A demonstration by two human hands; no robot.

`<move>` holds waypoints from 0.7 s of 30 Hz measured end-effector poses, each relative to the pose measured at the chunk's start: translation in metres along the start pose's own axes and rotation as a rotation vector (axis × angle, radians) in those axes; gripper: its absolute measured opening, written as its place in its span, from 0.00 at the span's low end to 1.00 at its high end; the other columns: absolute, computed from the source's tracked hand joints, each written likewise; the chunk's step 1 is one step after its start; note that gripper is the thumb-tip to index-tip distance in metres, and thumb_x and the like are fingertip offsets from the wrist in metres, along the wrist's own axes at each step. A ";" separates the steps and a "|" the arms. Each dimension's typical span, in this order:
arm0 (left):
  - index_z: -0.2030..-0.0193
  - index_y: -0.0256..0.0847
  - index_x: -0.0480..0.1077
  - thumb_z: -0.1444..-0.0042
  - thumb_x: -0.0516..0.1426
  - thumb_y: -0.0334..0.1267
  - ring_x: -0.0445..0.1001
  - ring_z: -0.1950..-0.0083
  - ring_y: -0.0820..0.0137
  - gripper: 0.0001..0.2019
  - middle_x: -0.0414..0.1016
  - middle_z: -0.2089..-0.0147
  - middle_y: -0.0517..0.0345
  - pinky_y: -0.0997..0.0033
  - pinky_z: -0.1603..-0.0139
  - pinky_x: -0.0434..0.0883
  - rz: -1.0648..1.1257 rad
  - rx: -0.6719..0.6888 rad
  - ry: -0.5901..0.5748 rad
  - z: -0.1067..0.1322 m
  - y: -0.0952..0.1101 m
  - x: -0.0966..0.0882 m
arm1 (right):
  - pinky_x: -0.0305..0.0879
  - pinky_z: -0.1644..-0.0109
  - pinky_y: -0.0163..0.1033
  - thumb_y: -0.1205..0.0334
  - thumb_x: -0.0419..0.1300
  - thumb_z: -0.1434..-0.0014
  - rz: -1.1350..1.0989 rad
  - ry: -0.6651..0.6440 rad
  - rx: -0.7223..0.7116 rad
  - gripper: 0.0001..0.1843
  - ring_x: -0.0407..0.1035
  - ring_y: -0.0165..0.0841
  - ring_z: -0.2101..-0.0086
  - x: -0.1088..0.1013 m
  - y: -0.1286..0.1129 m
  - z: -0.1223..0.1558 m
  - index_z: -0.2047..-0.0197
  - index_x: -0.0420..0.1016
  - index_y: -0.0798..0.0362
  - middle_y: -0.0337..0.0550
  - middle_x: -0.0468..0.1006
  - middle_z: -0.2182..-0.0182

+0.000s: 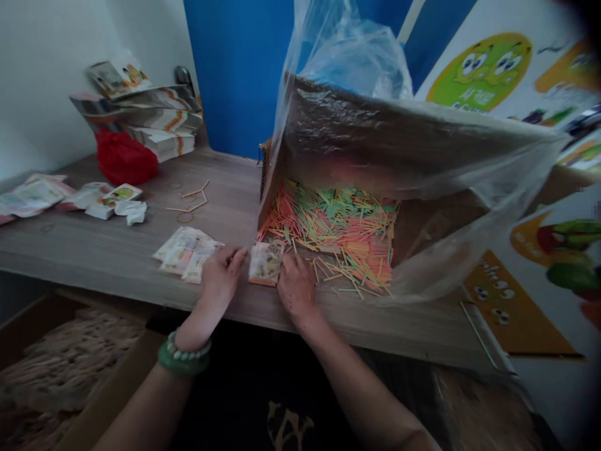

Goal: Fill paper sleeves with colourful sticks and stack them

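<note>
A small printed packet (265, 262) lies between my hands at the front of the table, before the open mouth of a plastic-lined box. My right hand (297, 285) has its curled fingers at the packet's right edge. Just left of the packet, my left hand (220, 275) is closed with thumb and fingertips together; what it holds, if anything, cannot be made out. Beside it lies a small pile of similar flat packets (181, 250). Many short coloured sticks (338, 219), pink, green, yellow and orange, fill the box mouth and spill onto the table.
The cardboard box (338, 125) lies on its side, its clear plastic liner (498, 188) spreading right. Further left are a red bag (124, 156), stacked printed cards (164, 122) and rubber bands (185, 217). Below the table's left end stands a carton of pinkish pieces (70, 363).
</note>
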State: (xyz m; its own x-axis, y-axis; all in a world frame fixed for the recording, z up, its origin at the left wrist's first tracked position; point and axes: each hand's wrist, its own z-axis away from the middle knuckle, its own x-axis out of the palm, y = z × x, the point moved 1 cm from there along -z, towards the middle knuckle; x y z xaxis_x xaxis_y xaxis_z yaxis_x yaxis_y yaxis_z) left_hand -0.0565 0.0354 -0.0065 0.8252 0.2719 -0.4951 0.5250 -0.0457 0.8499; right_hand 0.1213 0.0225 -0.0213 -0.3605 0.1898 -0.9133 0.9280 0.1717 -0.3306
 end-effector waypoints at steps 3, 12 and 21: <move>0.65 0.39 0.79 0.50 0.65 0.53 0.73 0.65 0.64 0.17 0.77 0.69 0.56 0.69 0.64 0.68 0.470 -0.140 -0.309 0.007 0.017 0.027 | 0.65 0.52 0.46 0.67 0.50 0.30 -0.005 0.066 -0.118 0.14 0.70 0.43 0.56 -0.007 0.000 0.011 0.55 0.78 0.51 0.52 0.77 0.57; 0.69 0.38 0.77 0.58 0.69 0.42 0.71 0.72 0.71 0.12 0.76 0.72 0.60 0.72 0.73 0.68 0.725 -0.422 -0.345 0.008 0.033 0.049 | 0.64 0.42 0.47 0.69 0.49 0.30 0.200 -0.043 0.067 0.18 0.67 0.43 0.47 -0.064 0.090 0.016 0.43 0.74 0.54 0.54 0.76 0.48; 0.61 0.38 0.77 0.57 0.69 0.29 0.78 0.69 0.69 0.14 0.82 0.66 0.57 0.72 0.66 0.76 0.908 -0.632 -0.391 0.025 0.047 0.063 | 0.59 0.46 0.49 0.68 0.53 0.33 0.511 -0.227 0.157 0.16 0.66 0.48 0.47 -0.084 0.164 0.010 0.46 0.76 0.57 0.59 0.74 0.48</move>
State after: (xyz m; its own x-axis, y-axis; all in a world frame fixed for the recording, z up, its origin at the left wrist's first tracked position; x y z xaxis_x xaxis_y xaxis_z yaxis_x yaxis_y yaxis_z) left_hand 0.0254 0.0261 -0.0021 0.9091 0.0663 0.4113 -0.3959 0.4447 0.8034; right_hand 0.3049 0.0252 -0.0015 0.1505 -0.0036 -0.9886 0.9880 -0.0357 0.1505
